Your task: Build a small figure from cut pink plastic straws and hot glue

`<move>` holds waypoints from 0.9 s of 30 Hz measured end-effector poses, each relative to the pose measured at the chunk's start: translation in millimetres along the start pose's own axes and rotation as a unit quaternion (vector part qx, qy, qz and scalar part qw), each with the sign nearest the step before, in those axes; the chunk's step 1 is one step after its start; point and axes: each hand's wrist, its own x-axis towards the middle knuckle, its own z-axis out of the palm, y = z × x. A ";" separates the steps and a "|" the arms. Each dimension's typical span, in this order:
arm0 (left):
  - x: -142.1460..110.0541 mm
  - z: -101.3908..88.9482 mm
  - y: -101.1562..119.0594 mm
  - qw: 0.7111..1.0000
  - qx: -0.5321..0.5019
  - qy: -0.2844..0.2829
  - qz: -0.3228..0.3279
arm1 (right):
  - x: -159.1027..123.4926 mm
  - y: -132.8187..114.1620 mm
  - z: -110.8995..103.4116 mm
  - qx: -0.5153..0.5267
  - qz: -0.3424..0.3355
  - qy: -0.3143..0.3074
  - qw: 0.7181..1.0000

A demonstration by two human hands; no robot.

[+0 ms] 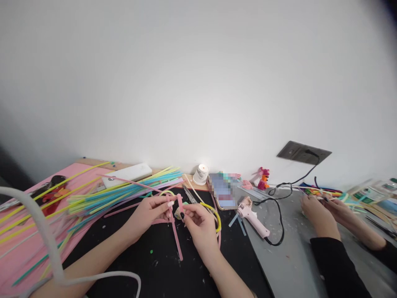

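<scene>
While pinching pink pipe cleaner [176,238] in left hand [151,216] and bent pink strand [180,201] in right hand [201,227], now hovering over black mat [164,275], inside its right edge.

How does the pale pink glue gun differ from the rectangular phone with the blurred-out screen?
The pale pink glue gun has a long, rounded handle, while the rectangular phone is a thin slab. The glue gun trails a black cord; no cord shows on the phone. The glue gun is mostly pink, whereas the phone's face looks mostly pale blue. Neither is in anyone's grip.
</scene>
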 end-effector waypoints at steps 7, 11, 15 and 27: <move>0.2 6.2 -2.3 0.998 0.042 -0.041 0.025 | -2.3 2.8 5.0 -0.001 -0.025 -0.011 1.000; -0.9 8.4 -2.0 0.996 0.062 -0.052 0.044 | -1.9 2.3 6.6 -0.004 -0.026 -0.004 1.000; -2.2 10.4 -2.8 0.996 0.055 -0.058 0.046 | -1.7 0.0 7.7 -0.011 -0.031 0.001 0.999; -2.4 13.5 -0.4 0.994 0.068 -0.045 0.067 | -2.1 -1.1 9.4 -0.019 -0.047 0.017 0.999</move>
